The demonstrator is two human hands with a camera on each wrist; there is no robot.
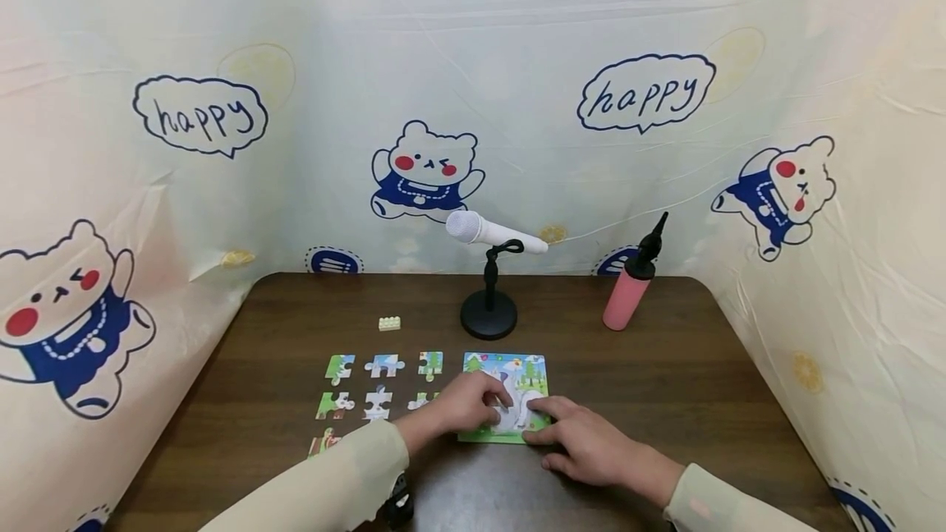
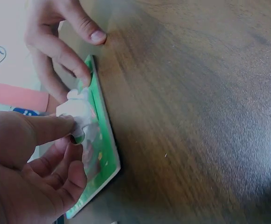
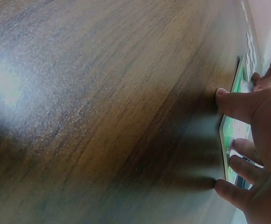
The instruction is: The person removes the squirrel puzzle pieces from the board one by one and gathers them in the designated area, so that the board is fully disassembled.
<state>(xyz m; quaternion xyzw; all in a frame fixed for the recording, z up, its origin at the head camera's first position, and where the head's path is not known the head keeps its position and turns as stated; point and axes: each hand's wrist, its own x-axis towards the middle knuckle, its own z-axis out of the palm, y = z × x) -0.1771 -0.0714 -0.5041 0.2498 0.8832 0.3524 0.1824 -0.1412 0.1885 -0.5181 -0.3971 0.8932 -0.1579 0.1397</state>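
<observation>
A square puzzle board [image 1: 510,438] with a green border and a grey-white animal picture lies on the table in front of me. Over its middle, my left hand [image 1: 471,402] pinches a puzzle piece [image 2: 80,136], white-grey with a bit of green, between thumb and fingers. The piece is close over the board's picture and partly hidden by the fingers. At the board's right side, my right hand [image 1: 591,440] rests with spread fingers, some on the board and its edge, the thumb on the table at the near corner.
Several loose puzzle pieces [image 1: 384,364] lie in rows left of the board. Behind them is a small cream toy brick [image 1: 389,323]. A white microphone [image 1: 495,231] on a black stand [image 1: 489,315] and a pink hand pump [image 1: 629,300] stand near the back.
</observation>
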